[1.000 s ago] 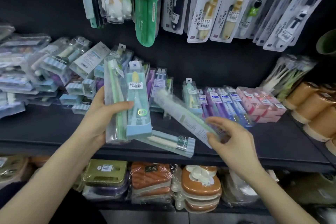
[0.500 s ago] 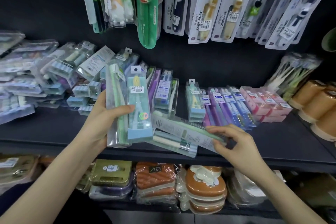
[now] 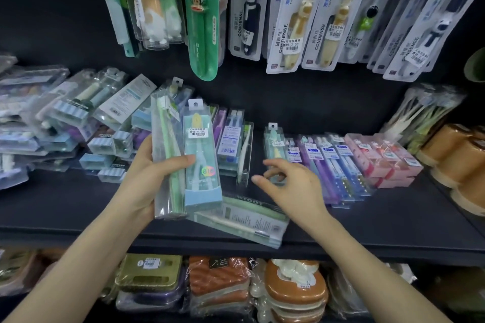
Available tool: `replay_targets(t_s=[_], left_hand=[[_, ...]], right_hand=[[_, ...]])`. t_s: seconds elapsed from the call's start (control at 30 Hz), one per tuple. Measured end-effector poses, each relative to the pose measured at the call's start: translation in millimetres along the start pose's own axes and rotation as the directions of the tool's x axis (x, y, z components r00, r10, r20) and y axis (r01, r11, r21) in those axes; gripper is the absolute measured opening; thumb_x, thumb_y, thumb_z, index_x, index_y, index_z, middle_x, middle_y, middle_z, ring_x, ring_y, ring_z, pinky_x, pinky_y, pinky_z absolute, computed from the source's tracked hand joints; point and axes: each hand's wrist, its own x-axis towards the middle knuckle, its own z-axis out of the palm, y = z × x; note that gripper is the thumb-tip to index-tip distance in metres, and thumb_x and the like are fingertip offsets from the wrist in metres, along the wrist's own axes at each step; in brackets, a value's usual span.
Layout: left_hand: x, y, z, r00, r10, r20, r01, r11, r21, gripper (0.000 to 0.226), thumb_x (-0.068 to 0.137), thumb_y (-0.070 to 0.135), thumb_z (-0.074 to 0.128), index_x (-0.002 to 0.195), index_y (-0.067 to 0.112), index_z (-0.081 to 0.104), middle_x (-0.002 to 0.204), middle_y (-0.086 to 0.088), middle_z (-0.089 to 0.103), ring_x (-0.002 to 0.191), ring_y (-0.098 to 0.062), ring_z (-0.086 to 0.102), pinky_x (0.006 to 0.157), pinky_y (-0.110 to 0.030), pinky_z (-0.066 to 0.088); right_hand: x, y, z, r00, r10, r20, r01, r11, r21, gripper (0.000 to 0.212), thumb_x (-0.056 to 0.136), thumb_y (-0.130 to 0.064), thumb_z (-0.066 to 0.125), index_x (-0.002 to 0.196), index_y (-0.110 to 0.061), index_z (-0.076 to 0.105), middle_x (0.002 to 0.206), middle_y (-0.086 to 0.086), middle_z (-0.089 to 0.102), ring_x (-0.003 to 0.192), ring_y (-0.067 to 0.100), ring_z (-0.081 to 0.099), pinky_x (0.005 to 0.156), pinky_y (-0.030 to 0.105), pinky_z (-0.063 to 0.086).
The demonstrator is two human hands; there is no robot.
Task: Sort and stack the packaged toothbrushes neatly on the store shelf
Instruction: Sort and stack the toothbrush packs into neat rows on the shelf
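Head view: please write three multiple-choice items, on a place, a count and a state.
1. Where is the flat green pack?
A. On the shelf, near its front edge
B. On a hook
C. On the lower shelf

2. How many packs does the left hand hold?
A. One
B. Two
C. Four

3. The right hand is:
A. gripping a pink pack
B. out of view
C. open, holding nothing

Answers: 1A, it lies by the front edge; 2B, a green-brush pack and a light blue pack; 3C, loose fingers enclose nothing.
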Motion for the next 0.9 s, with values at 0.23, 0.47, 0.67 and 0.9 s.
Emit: replay_targets(t_s=[0.23, 0.47, 0.67, 0.9], left_hand=[[13.5, 4.5, -1.3, 1.000, 0.008, 0.005, -0.008, 0.999, -0.034, 0.059, 0.060, 0.010, 0.073, 0.114, 0.024, 0.056, 0.098, 0.001, 0.074, 0.084, -0.020, 0.072, 0.056, -0.028, 0.057], [20.1, 3.4, 0.7, 1.000, 0.005, 0.025, -0.004, 0.999, -0.041, 0.056, 0.059, 0.011, 0.073, 0.110, 0.026, 0.056, 0.096, 0.002, 0.074, 0.083, -0.019, 0.072, 0.055, -0.028, 0.057], [18.4, 2.7, 9.2, 0.999, 0.004, 0.043, -0.002, 1.000, -0.030, 0.055, 0.059, 0.011, 0.073, 0.109, 0.027, 0.056, 0.095, 0.003, 0.074, 0.084, -0.018, 0.072, 0.056, -0.026, 0.057], [11.8, 1.3, 35.8, 0.998, -0.013, 0.057, 0.012, 1.000, 0.018, 0.063, 0.057, 0.013, 0.074, 0.116, 0.025, 0.055, 0.099, 0.003, 0.074, 0.084, -0.017, 0.072, 0.056, -0.026, 0.057]], right_hand=[[58.9, -19.3, 44.1, 0.996, 0.083, 0.042, -0.052, 0.872, -0.487, 0.076, 0.068, -0.075, 0.063, 0.118, -0.018, 0.054, 0.071, -0.005, 0.051, 0.076, 0.019, 0.053, 0.067, 0.029, 0.033], [62.7, -16.8, 45.8, 0.993, 0.103, -0.065, -0.121, 0.880, -0.459, 0.043, 0.079, -0.044, 0.067, 0.108, -0.014, 0.056, 0.070, -0.002, 0.051, 0.068, 0.020, 0.050, 0.061, 0.026, 0.031], [41.3, -6.6, -2.8, 0.909, 0.314, -0.273, -0.364, 0.918, -0.156, 0.037, 0.082, -0.034, 0.060, 0.117, -0.024, 0.064, 0.096, 0.002, 0.072, 0.097, 0.026, 0.063, 0.069, 0.027, 0.033], [-33.0, 58.1, -90.0, 0.884, 0.419, -0.206, -0.197, 0.735, 0.649, 0.027, 0.086, -0.005, 0.065, 0.075, -0.026, 0.075, 0.075, -0.013, 0.073, 0.062, -0.005, 0.060, 0.056, 0.010, 0.046]])
